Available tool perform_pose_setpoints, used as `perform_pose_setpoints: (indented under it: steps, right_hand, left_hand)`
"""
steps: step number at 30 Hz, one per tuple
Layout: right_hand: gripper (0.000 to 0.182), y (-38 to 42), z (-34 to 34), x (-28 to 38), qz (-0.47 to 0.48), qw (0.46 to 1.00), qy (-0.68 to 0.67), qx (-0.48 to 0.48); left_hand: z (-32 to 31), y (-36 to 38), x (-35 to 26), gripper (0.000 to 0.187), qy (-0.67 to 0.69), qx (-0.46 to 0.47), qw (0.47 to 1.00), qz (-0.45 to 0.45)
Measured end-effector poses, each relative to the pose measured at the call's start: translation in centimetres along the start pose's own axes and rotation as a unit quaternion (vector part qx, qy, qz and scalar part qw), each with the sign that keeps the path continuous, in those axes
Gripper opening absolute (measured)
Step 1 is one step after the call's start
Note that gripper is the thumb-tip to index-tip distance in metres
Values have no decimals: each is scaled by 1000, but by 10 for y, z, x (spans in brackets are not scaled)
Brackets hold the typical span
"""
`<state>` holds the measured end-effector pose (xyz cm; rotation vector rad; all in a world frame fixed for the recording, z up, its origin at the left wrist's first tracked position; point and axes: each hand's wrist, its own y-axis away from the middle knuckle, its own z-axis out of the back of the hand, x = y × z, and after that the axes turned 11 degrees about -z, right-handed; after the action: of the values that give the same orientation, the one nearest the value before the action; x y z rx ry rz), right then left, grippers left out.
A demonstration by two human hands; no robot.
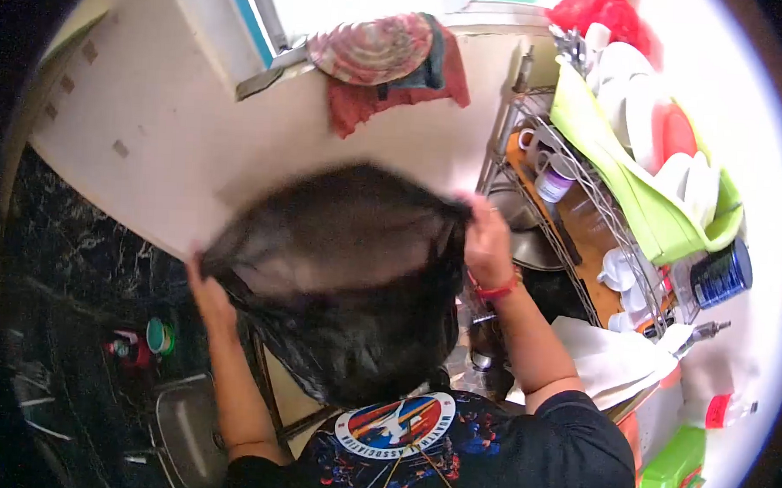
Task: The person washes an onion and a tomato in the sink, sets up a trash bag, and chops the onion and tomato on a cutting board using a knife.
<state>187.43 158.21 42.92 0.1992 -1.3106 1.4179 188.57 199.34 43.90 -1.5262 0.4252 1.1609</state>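
A black plastic bag (361, 330) is spread wide between my two hands, its mouth facing up and away from me. My left hand (207, 293) pinches the rim at the left corner. At the right corner, my right hand (489, 244) grips the rim, with a red band around that wrist. The bag's thin far side lets some light through, and its lower part hangs in front of my black shirt. Motion blurs the bag and the fingers a little.
To the right stands a wire rack (581, 278) with mugs and pans, topped by a green dish basket (662, 221) full of plates. A sink (191, 427) and dark marble counter (69, 230) lie left. Cloths (397, 105) hang from the window ledge ahead.
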Motion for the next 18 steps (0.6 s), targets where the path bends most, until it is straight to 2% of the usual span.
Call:
perform_pose_setpoints:
  steps: [1,2,3,4,5,6,7,8,9,11,12,13,14,15,16,17,18]
  right_hand:
    - [34,5,9,18,28,998,-50,-35]
    - [37,19,15,28,58,990,-100,-76]
    - [44,41,16,1,200,969,-145,-3]
    - [47,61,13,-9,167,977,-45,123]
    - [21,89,-14,-33,57,982,41,175]
    - [21,138,-31,-91,-48,938,104,328]
    - [22,204,-28,-161,-160,840,149,496]
    - [22,258,-10,-209,-219,771,157,577]
    - [23,298,13,-241,-279,735,123,606]
    - [25,336,55,-285,-448,699,-16,557]
    - [29,357,72,-290,-354,658,128,652]
    - [32,328,73,-275,-380,665,170,620]
    - [32,324,67,-303,-388,700,113,588]
    - [37,281,62,-258,-294,742,232,555]
    - [43,227,56,-199,-209,758,357,503]
    - [46,200,46,-157,-174,843,317,398]
    - [45,193,26,-148,-126,919,193,319]
  left_hand:
    - [-12,1,-50,57,-16,-47,991,-125]
    - [-12,13,-58,56,-45,-80,975,-200]
    - [-5,41,-40,54,-86,-88,967,-224]
    - [2,79,-2,53,-146,-55,970,-187]
    - [12,129,51,52,-226,40,969,-85]
    - [32,191,107,51,-328,209,918,75]
    - [58,254,143,51,-381,400,802,228]
    - [79,302,149,50,-350,496,718,340]
    - [87,321,134,50,-277,497,701,430]
    - [81,315,90,50,-132,421,722,534]
    - [70,296,69,50,-78,396,733,548]
    - [55,273,57,50,-52,389,745,539]
    - [36,248,49,51,-29,385,760,522]
    - [15,227,49,52,-18,387,776,498]
    - [7,243,101,52,39,404,825,393]
    - [-29,200,37,52,-65,431,817,376]
    - [-50,203,57,50,-67,433,812,387]
